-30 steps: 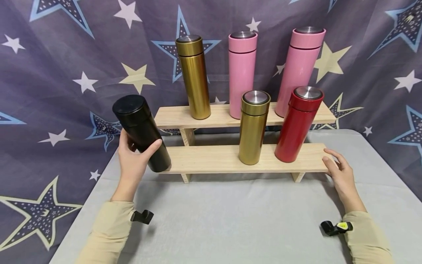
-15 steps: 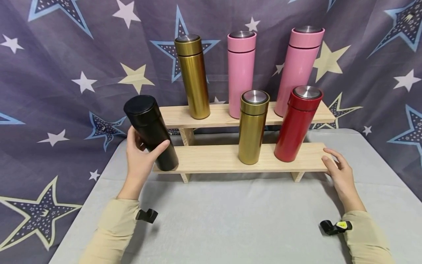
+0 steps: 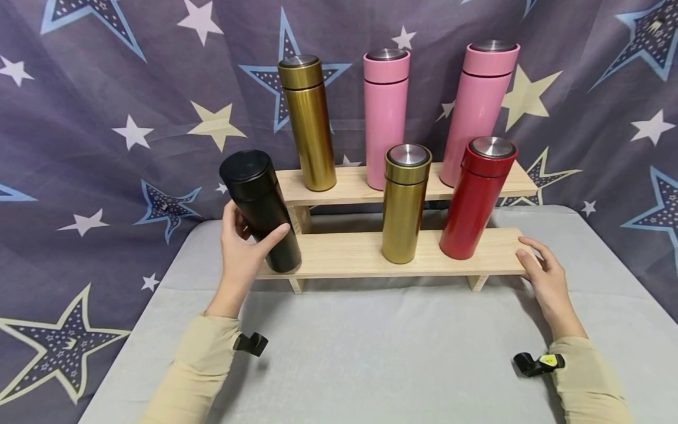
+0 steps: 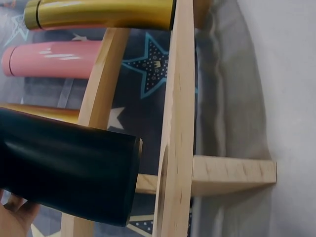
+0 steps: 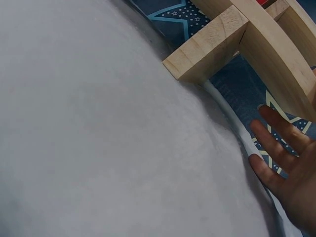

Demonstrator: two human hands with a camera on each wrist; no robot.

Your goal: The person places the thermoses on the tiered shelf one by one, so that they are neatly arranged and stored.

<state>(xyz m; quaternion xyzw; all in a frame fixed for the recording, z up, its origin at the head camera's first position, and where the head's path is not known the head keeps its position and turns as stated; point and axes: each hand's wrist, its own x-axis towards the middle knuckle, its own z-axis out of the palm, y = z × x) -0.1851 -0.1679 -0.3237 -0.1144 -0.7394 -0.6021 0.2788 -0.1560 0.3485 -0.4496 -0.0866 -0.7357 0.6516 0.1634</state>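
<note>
My left hand (image 3: 241, 244) grips a black thermos bottle (image 3: 262, 212) around its side, thumb across the front. In the left wrist view a gap separates the base of the black thermos (image 4: 69, 168) from the lower board (image 4: 175, 118), so it hangs just above the left end of the wooden two-tier shelf (image 3: 339, 256). At the shelf's right end, my right hand (image 3: 548, 282) touches the lower board with thumb and forefinger. The right wrist view shows the other fingers (image 5: 279, 148) extended and loosely spread below the board.
A short gold thermos (image 3: 405, 212) and a red thermos (image 3: 477, 203) stand on the lower tier. Behind them, a tall gold thermos (image 3: 309, 129) and two pink ones, the middle pink thermos (image 3: 385, 123) and right pink thermos (image 3: 479, 112), occupy the upper tier. Grey cloth (image 3: 392, 353) covers the table.
The left hand has carried the black thermos to the right, over the left end of the lower tier. My right hand has stayed at the board's end; the other bottles stand unmoved.
</note>
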